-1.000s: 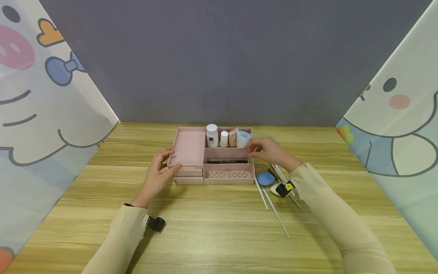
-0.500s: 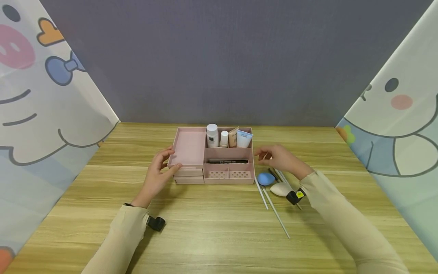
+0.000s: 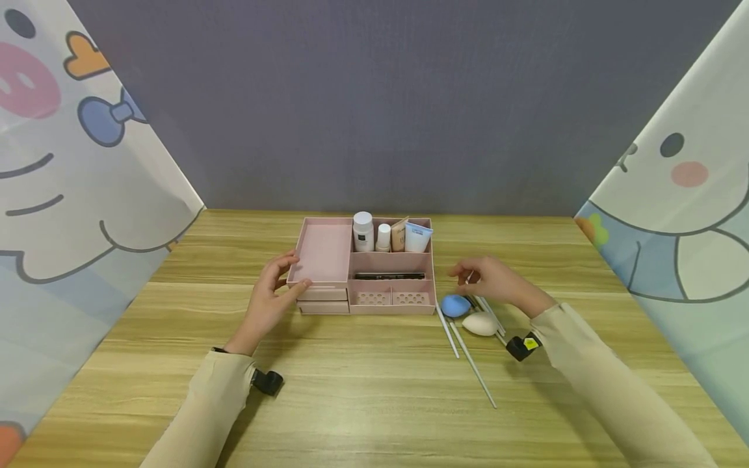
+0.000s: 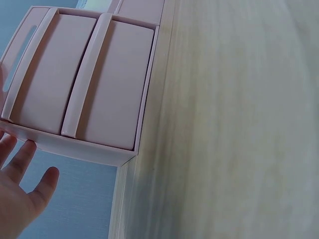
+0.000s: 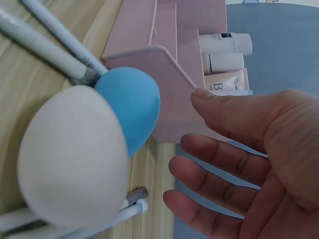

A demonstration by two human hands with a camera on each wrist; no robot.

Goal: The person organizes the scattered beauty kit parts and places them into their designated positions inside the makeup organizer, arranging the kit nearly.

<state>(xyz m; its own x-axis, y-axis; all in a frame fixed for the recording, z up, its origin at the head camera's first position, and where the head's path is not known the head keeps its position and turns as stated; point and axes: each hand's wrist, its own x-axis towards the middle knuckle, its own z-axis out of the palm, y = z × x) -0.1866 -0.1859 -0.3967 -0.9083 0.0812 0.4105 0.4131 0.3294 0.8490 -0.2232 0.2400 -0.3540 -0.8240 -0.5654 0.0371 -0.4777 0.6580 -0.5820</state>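
My left hand (image 3: 264, 304) rests at the left front corner of a pink desk organizer (image 3: 324, 250), thumb near the front edge and fingers along its side. In the left wrist view, spread fingertips are right at the organizer's side wall (image 4: 89, 152). Nothing is in my right hand (image 3: 497, 283), which hovers right of the organizer with loosely bent fingers. Below it lie a blue makeup sponge (image 3: 454, 305), a cream makeup sponge (image 3: 480, 324) and several makeup brushes (image 3: 475, 367). The right wrist view shows both sponges close up, beside the separated thumb and fingers.
Standing in the organizer's back compartment are a white bottle (image 3: 363, 234), a smaller white-capped bottle (image 3: 383, 239), a beige tube (image 3: 398, 237) and a light blue tube (image 3: 417, 238). A black pencil-like stick (image 3: 389, 276) lies in the middle compartment. A grey panel (image 3: 386, 110) rises behind the table.
My right hand has moved from beside the light blue tube to the right and toward me, over the brushes and sponges. The left hand has stayed at the organizer.
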